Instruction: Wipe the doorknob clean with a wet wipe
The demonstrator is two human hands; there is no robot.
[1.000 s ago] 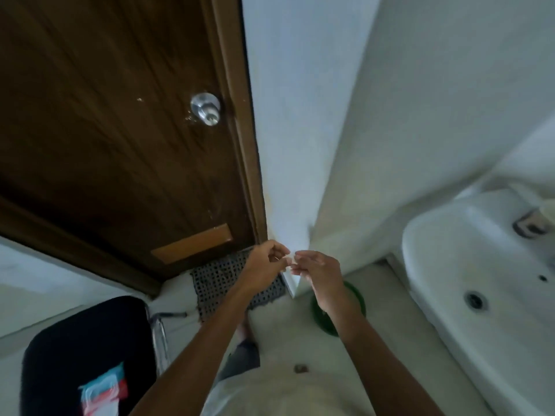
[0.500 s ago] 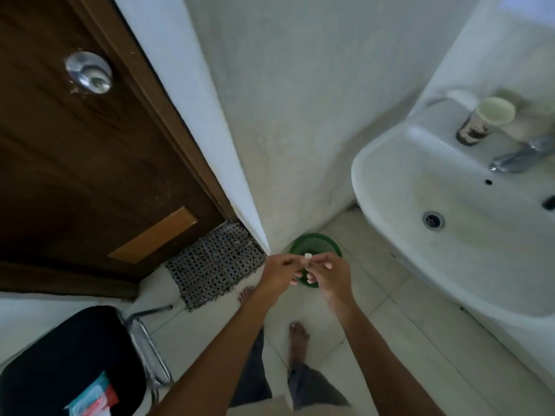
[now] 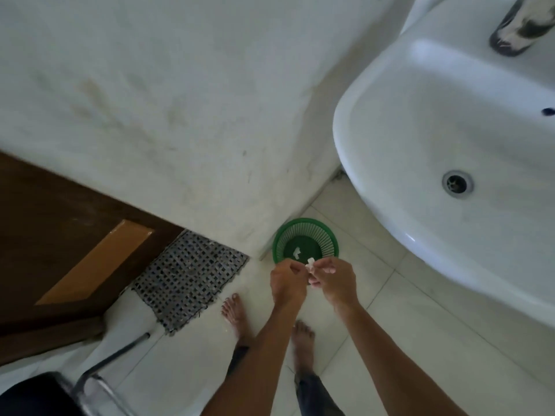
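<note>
Both hands meet over the tiled floor, just in front of a green plastic basket (image 3: pixel 305 235). My left hand (image 3: pixel 287 283) and my right hand (image 3: pixel 334 280) pinch a small white wad, the wet wipe (image 3: pixel 310 262), between their fingertips. Another small white scrap (image 3: pixel 297 252) lies on the basket's dark bottom. The doorknob is out of view; only the lower part of the brown wooden door (image 3: pixel 57 232) shows at the left.
A white wash basin (image 3: pixel 435 139) juts out at the right with a cup (image 3: pixel 516 25) on its rim. A woven grey mat (image 3: pixel 189 277) lies by the door. A black chair seat (image 3: pixel 33 397) with a metal leg sits at bottom left. My bare feet stand below my hands.
The view has swung down and to the right, so the doorknob left the frame and the basket came closer. Both hands kept pinching the wipe and now hover at the basket's near rim.
</note>
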